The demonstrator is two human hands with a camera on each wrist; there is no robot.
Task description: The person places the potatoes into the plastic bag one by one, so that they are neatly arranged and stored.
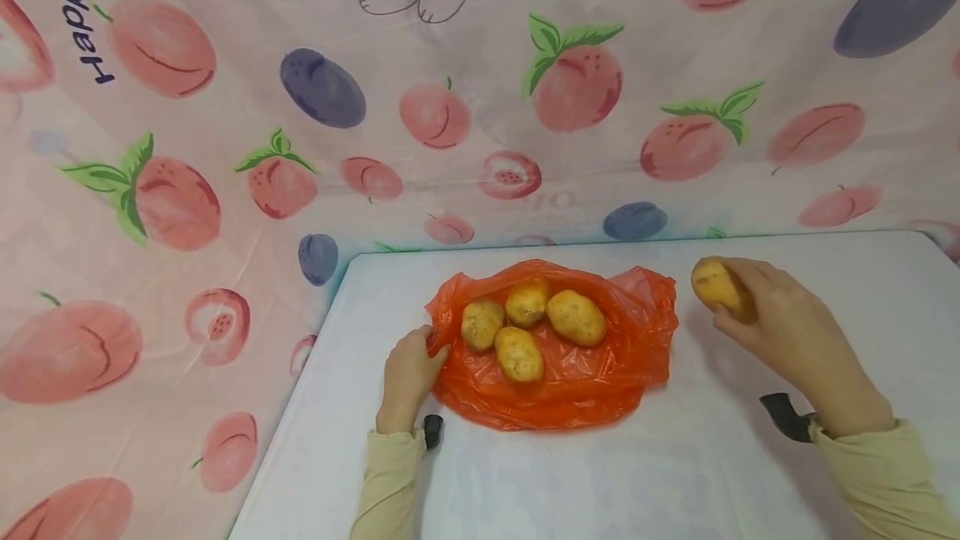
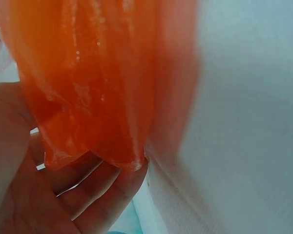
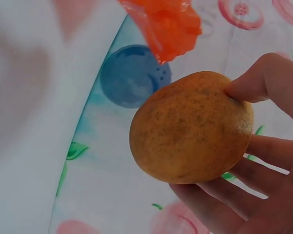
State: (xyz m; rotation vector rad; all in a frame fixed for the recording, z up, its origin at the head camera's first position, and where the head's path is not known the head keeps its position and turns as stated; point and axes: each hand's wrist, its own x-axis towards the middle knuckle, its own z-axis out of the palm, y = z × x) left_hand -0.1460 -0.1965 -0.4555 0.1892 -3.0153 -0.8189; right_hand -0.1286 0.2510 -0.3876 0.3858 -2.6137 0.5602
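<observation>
A potato (image 1: 718, 286) is in my right hand (image 1: 783, 323), held up off the table to the right of an orange plastic bag (image 1: 585, 369). The right wrist view shows the thumb on one side of this potato (image 3: 190, 129) and the fingers on the other. Several yellow potatoes (image 1: 519, 354) lie grouped on the spread-out bag. At the bag's left edge, my left hand (image 1: 411, 369) grips the crumpled plastic. Seen from the left wrist, the bag (image 2: 95, 97) hangs between the thumb side and the curved fingers (image 2: 88, 187).
Everything lies on a white-covered table (image 1: 720, 465), whose back edge meets a fruit-printed cloth (image 1: 450, 40). The same cloth runs down the left side. Black straps or mounts (image 1: 787, 417) sit at both wrists near the sleeves.
</observation>
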